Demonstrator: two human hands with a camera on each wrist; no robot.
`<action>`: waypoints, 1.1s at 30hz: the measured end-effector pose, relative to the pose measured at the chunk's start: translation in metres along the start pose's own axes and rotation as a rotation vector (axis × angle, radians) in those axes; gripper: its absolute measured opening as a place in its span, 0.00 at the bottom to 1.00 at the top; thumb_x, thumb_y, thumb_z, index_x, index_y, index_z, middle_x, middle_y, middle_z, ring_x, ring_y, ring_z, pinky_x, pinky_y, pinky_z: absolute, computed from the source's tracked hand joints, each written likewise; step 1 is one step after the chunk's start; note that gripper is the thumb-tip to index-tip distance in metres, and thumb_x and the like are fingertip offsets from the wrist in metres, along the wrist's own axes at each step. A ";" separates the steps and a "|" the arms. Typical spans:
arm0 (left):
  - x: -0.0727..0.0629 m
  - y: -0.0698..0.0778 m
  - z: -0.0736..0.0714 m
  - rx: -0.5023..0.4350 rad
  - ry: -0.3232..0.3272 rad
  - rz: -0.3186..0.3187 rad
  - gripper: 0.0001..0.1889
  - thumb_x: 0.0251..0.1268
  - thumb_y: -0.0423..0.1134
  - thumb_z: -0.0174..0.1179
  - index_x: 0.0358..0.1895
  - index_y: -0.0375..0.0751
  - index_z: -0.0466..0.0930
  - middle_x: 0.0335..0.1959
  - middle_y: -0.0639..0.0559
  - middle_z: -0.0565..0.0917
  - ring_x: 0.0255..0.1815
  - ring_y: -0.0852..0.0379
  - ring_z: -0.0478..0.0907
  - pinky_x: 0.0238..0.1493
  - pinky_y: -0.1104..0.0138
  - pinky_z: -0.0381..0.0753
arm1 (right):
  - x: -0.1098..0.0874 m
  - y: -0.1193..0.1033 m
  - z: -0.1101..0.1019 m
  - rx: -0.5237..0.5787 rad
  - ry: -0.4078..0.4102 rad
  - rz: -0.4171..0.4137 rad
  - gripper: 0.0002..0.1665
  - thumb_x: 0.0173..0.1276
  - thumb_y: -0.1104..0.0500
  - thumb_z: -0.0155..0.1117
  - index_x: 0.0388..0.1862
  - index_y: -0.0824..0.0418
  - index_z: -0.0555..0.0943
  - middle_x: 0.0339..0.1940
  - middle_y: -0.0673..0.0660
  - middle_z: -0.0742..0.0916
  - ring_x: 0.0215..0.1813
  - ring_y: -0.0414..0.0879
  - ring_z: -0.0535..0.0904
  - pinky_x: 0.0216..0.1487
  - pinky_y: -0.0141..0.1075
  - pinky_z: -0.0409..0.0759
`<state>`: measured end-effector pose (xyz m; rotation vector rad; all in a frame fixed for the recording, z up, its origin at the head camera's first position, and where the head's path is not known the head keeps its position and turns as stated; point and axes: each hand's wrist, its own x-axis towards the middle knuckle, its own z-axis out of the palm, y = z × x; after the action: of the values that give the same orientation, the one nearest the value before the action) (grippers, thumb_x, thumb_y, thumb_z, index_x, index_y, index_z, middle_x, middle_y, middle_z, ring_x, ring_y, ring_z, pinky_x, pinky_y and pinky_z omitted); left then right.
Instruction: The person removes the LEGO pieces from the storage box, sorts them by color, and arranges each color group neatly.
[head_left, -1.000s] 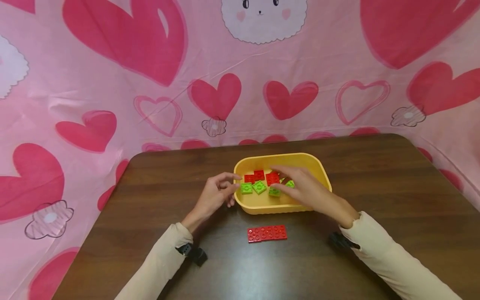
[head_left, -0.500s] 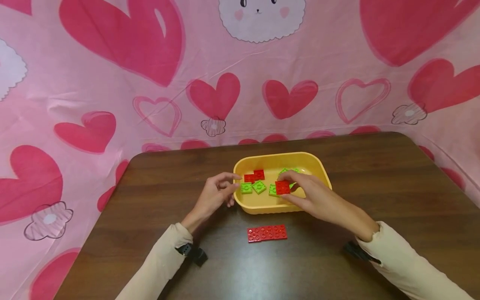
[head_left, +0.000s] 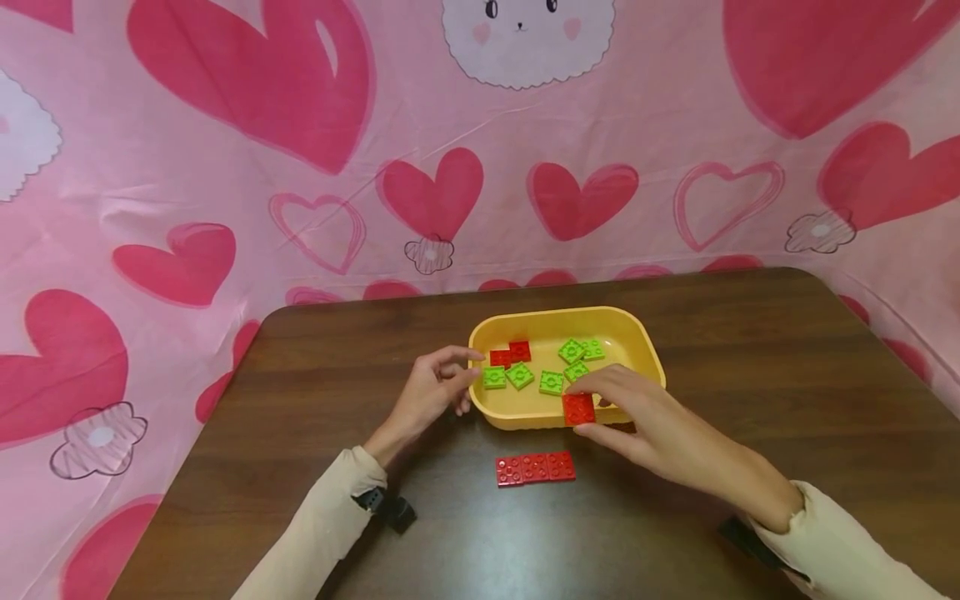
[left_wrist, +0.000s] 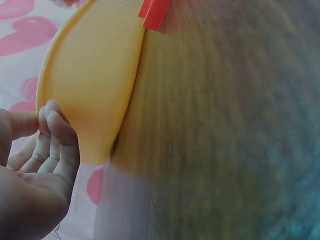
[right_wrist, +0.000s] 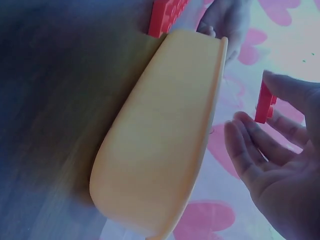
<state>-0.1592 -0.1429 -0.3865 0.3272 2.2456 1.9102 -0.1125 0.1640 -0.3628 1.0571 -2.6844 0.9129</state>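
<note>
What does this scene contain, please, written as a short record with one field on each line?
Left hand: grips the yellow tray by its rim, at the left end
Right hand: pinches one red block, higher than the rim
Inside tray: two red pieces, six green pieces visible
On table: red row of three blocks, in front of tray
Backdrop: pink, with hearts

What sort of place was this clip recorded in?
Probably an indoor tabletop play or filming corner, though the wider room is out of view. A pink heart-print sheet hangs behind a dark wood-grain table, which bears a yellow tub with red and green toy bricks inside.
</note>
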 end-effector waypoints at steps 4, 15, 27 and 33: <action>0.000 0.001 0.000 0.009 0.002 -0.002 0.16 0.69 0.27 0.60 0.56 0.24 0.76 0.20 0.40 0.78 0.17 0.52 0.74 0.20 0.67 0.80 | -0.009 -0.003 0.000 -0.037 0.031 -0.017 0.24 0.57 0.48 0.78 0.53 0.45 0.82 0.48 0.40 0.78 0.48 0.38 0.74 0.47 0.33 0.83; -0.001 0.003 0.001 -0.006 -0.003 0.015 0.15 0.70 0.28 0.59 0.56 0.23 0.76 0.21 0.31 0.77 0.17 0.53 0.74 0.20 0.68 0.78 | -0.023 -0.004 0.005 -0.158 -0.088 -0.041 0.21 0.56 0.54 0.80 0.48 0.52 0.84 0.47 0.43 0.81 0.47 0.37 0.76 0.47 0.38 0.84; -0.003 -0.001 0.001 0.003 0.010 0.001 0.15 0.69 0.29 0.61 0.56 0.26 0.77 0.21 0.37 0.79 0.18 0.51 0.75 0.21 0.67 0.81 | -0.027 0.002 0.020 -0.239 -0.239 -0.037 0.18 0.58 0.53 0.77 0.46 0.58 0.85 0.39 0.46 0.83 0.38 0.36 0.78 0.37 0.37 0.82; 0.001 -0.005 -0.001 -0.006 -0.002 0.026 0.16 0.69 0.29 0.60 0.56 0.24 0.76 0.20 0.40 0.78 0.17 0.53 0.75 0.20 0.66 0.80 | -0.018 0.002 0.028 -0.251 -0.278 -0.005 0.16 0.57 0.54 0.77 0.43 0.57 0.85 0.37 0.46 0.82 0.35 0.35 0.75 0.32 0.33 0.78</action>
<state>-0.1604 -0.1445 -0.3916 0.3588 2.2452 1.9276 -0.0970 0.1591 -0.3923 1.2087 -2.9138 0.4368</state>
